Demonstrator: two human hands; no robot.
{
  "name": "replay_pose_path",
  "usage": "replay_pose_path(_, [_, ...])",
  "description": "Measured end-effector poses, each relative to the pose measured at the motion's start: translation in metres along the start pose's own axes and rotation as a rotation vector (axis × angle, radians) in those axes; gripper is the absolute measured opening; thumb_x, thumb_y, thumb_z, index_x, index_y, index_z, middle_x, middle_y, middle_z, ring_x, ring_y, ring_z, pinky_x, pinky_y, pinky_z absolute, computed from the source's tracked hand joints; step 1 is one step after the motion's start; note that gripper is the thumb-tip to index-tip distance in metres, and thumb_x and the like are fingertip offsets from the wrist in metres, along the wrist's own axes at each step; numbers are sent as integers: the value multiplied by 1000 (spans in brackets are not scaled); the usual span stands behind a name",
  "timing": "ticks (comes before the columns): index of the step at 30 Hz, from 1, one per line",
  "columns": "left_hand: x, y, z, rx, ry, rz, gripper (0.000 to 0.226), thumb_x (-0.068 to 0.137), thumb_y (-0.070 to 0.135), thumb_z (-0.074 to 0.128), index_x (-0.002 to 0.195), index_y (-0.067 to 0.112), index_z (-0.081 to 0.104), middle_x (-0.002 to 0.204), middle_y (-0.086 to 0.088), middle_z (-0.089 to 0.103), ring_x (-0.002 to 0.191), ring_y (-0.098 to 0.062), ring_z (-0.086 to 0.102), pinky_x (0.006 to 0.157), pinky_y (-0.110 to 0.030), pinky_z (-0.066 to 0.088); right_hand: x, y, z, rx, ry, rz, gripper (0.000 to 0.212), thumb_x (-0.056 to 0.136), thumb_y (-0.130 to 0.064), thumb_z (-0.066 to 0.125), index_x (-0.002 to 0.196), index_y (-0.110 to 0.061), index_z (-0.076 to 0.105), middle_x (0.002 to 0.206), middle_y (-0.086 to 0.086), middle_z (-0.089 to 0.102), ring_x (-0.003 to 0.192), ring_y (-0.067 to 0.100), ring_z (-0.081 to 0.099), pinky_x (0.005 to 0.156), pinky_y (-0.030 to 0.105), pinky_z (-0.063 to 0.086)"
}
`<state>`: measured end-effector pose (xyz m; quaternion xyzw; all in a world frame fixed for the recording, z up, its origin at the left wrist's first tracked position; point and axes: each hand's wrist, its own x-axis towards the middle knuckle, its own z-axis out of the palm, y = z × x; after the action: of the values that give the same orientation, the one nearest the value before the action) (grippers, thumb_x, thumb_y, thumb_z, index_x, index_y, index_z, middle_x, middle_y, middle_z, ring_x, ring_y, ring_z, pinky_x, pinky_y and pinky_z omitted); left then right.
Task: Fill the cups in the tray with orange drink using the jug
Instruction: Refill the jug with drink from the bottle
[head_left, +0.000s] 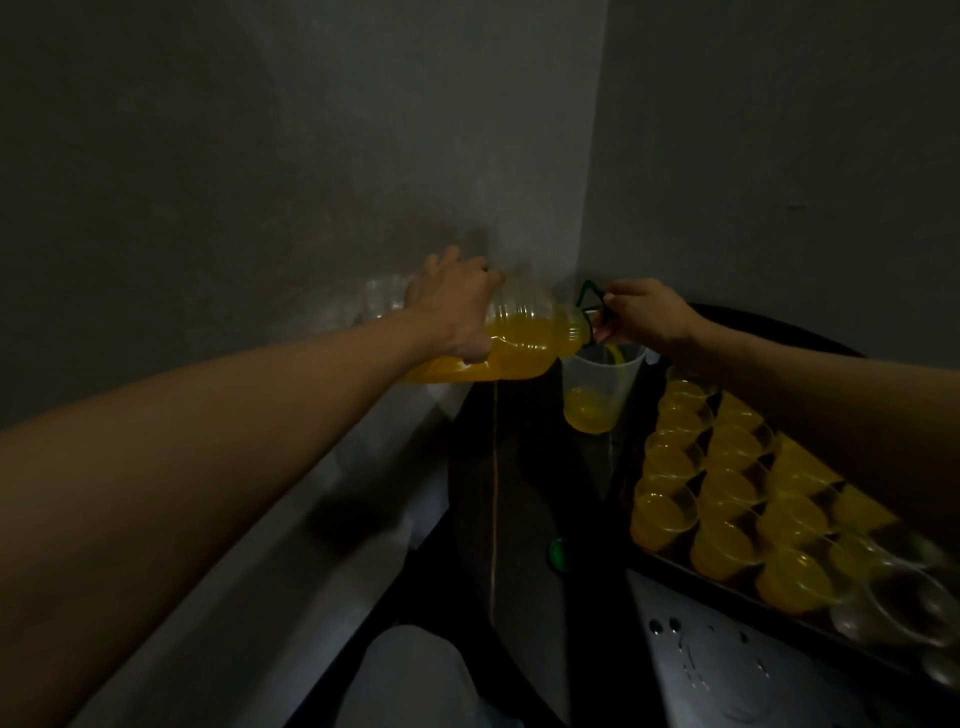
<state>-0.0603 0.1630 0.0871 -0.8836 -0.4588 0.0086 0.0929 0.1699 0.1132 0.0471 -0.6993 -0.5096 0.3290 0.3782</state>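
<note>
1. Dim, grainy scene; walls behind the bottle are murky grey.
2. Liquid inside the bottle is brightest.
3. Small glints on droplets below the bottle.
4. Forearm left of the bottle looks stretched, soft.

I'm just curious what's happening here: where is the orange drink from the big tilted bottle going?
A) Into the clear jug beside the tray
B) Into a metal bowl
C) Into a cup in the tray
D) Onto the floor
A: the bottle, held by the left hand and right hand, has its mouth over the clear jug, where a thin stream falls and orange drink pools at the bottom.
</note>
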Motion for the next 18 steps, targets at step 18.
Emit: replay_pose_path(18, [-2,0,-12,46,-1,17,95,58,33,84,145,21,46,129,-2,54,121,-30,45,85,-35,34,-1,-6,-2,76,2,5,22,97,-2,45,84,-4,63,89,22,66,83,32,66,91,50,57])
